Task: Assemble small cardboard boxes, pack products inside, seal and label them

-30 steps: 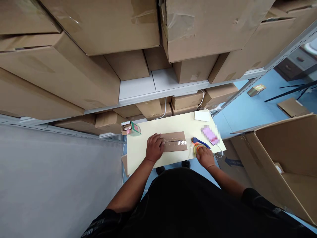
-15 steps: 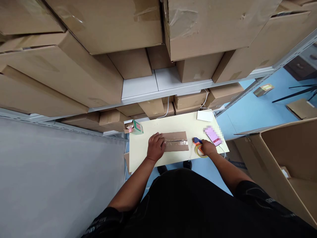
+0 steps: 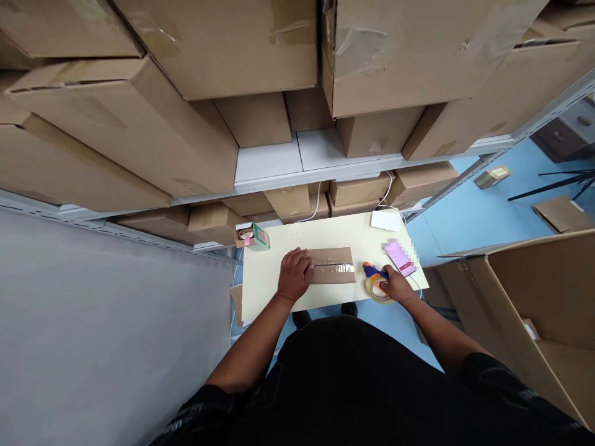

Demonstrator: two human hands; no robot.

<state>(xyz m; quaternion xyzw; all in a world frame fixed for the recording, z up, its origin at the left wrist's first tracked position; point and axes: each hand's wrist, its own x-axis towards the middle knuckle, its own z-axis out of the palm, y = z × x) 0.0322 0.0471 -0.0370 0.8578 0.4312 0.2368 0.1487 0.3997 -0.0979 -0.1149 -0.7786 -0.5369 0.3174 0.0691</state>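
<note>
A flat cardboard box [image 3: 332,274] lies on the pale yellow table [image 3: 279,300], with a strip of shiny clear tape along its middle seam. My left hand [image 3: 296,274] rests over the box's left end, fingers laid across its top. That end is hidden beneath the hand. My right hand [image 3: 396,285] grips a tape dispenser [image 3: 372,271] with blue and orange parts and a roll of clear tape, just right of the box and apart from it.
A phone with a purple screen [image 3: 400,257] and a white block [image 3: 385,220] lie on the table's right part. A small green-and-white carton [image 3: 260,238] stands at the back left. Shelves of cardboard boxes [image 3: 395,52] rise behind, and a large open carton [image 3: 493,310] stands at right.
My right hand has shifted slightly with the tape dispenser, which has turned so that more of its blue part and tape roll show. My left hand stays on the box.
</note>
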